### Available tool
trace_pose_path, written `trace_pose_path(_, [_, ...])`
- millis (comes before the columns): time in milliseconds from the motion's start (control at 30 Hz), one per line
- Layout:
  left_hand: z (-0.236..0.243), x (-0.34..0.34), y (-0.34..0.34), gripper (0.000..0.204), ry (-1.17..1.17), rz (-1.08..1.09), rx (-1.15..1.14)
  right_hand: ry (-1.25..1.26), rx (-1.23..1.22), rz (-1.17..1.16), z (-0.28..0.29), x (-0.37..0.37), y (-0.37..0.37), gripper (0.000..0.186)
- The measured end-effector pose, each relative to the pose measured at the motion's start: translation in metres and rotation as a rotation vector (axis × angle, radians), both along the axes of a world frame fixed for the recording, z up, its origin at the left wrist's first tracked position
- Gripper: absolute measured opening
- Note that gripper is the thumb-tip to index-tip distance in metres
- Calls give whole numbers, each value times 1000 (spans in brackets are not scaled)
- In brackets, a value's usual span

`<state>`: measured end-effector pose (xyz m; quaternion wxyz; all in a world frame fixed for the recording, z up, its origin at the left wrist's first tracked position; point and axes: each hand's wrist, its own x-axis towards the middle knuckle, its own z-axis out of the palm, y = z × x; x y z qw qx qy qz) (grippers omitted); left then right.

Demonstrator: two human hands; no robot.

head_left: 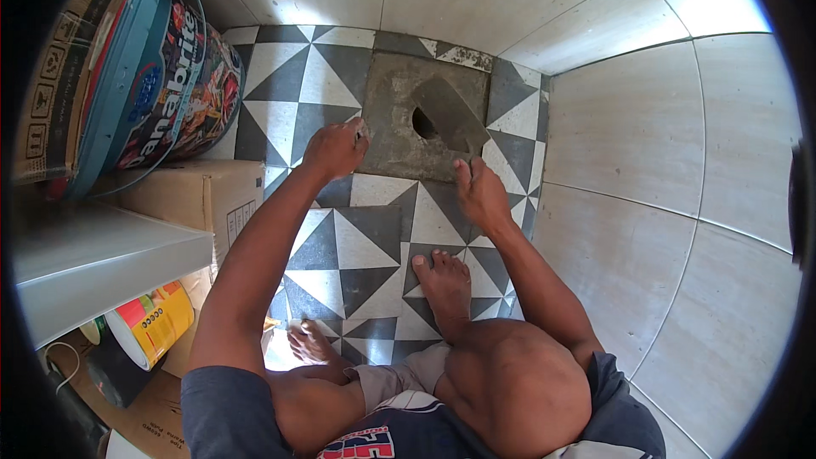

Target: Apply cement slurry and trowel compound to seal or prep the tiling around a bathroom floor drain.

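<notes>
A square of bare grey cement (387,110) lies in the patterned tile floor, with a dark round hole (423,123) near its middle. My right hand (484,195) is closed on a trowel, at the near right edge of the square. The trowel's flat grey blade (455,119) slants away to the far left over the cement and partly covers the hole; its handle is mostly hidden by my hand. At the square's left edge, my left hand (336,150) is closed, with something small and greyish at its fingertips that I cannot make out.
Black-and-white tiles (361,268) surround the square; my bare feet (442,285) stand nearer. On the left are a large blue-rimmed bucket (183,76), a cardboard box (238,191), a grey shelf (127,246) and a yellow container (161,319). Beige tiled walls (612,136) rise behind and right.
</notes>
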<state>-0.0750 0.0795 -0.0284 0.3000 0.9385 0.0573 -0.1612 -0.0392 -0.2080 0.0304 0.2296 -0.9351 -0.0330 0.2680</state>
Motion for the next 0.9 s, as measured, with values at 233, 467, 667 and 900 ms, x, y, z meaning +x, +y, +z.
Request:
trace_pose_path(233, [-5,5,2,33,-25,-10,11,-26,56,83,-18,-8,-21,52])
trace_pose_path(467, [-8,6,3,39,68,-12,35,72,-20,184,-11,-12,-15,54])
trace_pose_path(667, [-3,2,0,43,70,-34,-2,107,-46,184,-25,-23,-30,56])
trace_pose_path(900, [-16,6,3,44,59,15,71,76,-29,133,-21,-18,-31,55])
